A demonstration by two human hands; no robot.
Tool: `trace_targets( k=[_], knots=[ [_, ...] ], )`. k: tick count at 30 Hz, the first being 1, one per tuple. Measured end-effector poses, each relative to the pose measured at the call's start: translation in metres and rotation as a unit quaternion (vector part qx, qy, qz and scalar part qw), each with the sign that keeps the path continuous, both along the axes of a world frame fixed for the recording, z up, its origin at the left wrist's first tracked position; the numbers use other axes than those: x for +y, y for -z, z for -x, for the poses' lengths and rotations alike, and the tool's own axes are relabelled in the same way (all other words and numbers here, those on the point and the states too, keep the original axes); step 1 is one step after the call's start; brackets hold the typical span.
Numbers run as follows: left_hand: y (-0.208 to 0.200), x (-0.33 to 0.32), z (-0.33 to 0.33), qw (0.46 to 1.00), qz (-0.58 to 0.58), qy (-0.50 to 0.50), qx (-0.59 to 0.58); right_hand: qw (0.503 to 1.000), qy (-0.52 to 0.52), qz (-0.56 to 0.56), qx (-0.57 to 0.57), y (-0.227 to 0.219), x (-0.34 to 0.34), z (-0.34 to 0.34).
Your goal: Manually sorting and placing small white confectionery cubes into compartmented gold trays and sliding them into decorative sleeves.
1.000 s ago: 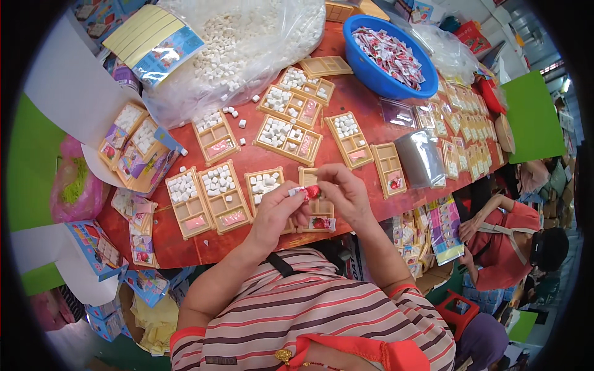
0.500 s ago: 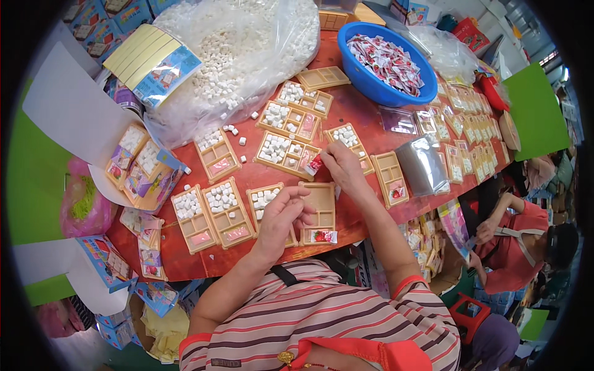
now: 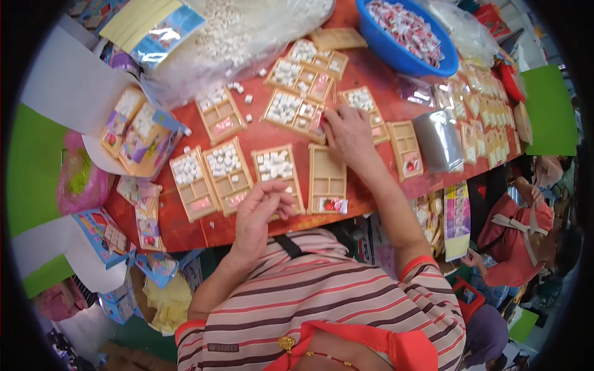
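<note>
My right hand [image 3: 349, 133] is pinched at the right end of a tan sectioned tray [image 3: 304, 131]. A bit of a small red sachet shows at its fingertips, mostly hidden. White cubes [image 3: 283, 107] fill that tray's large section. My left hand [image 3: 263, 207] hovers with loosely curled fingers apart, holding nothing, over the near edge of another tray of white cubes [image 3: 275, 166]. Between my hands, a tray [image 3: 328, 166] has bare sections and one red-and-white sachet [image 3: 332, 205] in its near end. Two trays with cubes and pink sachets [image 3: 201, 204] lie left of my left hand.
A large clear bag of white cubes [image 3: 229, 37] lies at the back. Right of it stands a blue basin [image 3: 405, 59] of sachets. Many packed trays [image 3: 489, 123] line the far right, beside a clear plastic stack [image 3: 438, 141]. Another person [image 3: 516, 229] works at right.
The view has shifted, so the table sits higher. My right hand has brought the red sachet down to the tray's right end. My left hand has drawn slightly back toward me.
</note>
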State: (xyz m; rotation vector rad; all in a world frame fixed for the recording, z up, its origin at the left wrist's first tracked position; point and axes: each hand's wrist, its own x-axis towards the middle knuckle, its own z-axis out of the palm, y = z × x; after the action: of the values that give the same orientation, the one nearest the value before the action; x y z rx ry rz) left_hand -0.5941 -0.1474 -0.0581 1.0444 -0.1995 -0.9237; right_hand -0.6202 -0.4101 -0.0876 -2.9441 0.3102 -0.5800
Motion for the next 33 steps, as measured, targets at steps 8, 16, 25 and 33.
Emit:
trace_targets(
  k=[8, 16, 25, 33],
  knots=[
    [0.009, 0.036, 0.016, 0.988, -0.083, -0.053, -0.116, 0.995, 0.005, -0.072, -0.071, -0.023, 0.02, 0.034],
    [0.021, 0.055, 0.018, 0.922, -0.131, -0.068, -0.359, 0.974, 0.061, -0.192, -0.101, 0.009, 0.055, 0.108],
    [0.045, 0.066, 0.014, 0.66, -0.223, -0.133, -0.705, 0.982, 0.088, -0.13, -0.109, 0.021, 0.065, 0.115],
    [0.052, 0.062, 0.011, 0.663, -0.239, -0.128, -0.697, 0.976, 0.102, -0.136, -0.133, 0.019, 0.056, 0.117]
  ],
)
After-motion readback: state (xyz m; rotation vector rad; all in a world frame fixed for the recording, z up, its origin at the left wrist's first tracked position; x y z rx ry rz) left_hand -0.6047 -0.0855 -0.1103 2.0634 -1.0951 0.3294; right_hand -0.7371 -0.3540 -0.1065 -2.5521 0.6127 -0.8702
